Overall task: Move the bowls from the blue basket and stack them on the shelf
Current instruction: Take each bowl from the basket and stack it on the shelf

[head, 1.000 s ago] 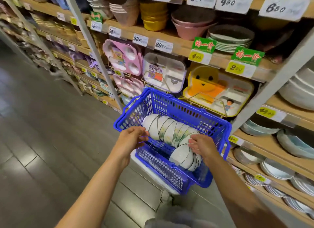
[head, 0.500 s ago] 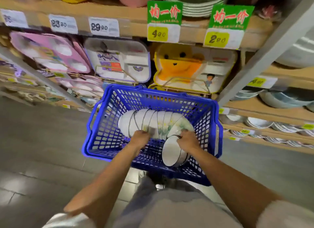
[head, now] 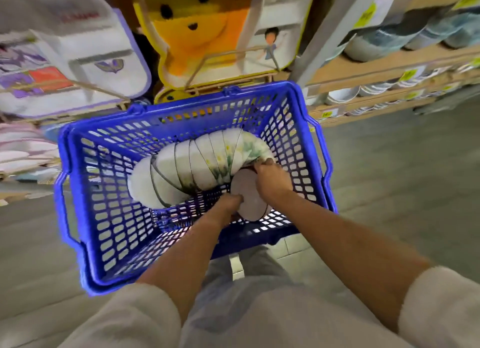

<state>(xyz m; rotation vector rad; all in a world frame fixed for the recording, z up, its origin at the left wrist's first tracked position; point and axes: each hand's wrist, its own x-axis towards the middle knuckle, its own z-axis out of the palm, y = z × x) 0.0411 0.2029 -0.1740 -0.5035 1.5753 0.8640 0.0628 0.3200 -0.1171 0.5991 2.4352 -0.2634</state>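
A blue plastic basket sits on the floor below me. Inside it a curved row of several nested white bowls with dark rims and green-yellow patterns lies on its side. A small stack of white bowls lies near the front right of the basket. My left hand grips this stack from the left. My right hand grips it from the top right, between the stack and the long row. The fingertips of both hands are hidden behind the bowls.
Wooden shelves with bowls and plates run along the right. Divided children's trays, a yellow bear one and a white-purple one, stand on wire racks right behind the basket. Grey tiled floor surrounds the basket.
My head has dropped closer over the basket. My left hand slid from the long row to the small stack, and both hands now grip that stack.
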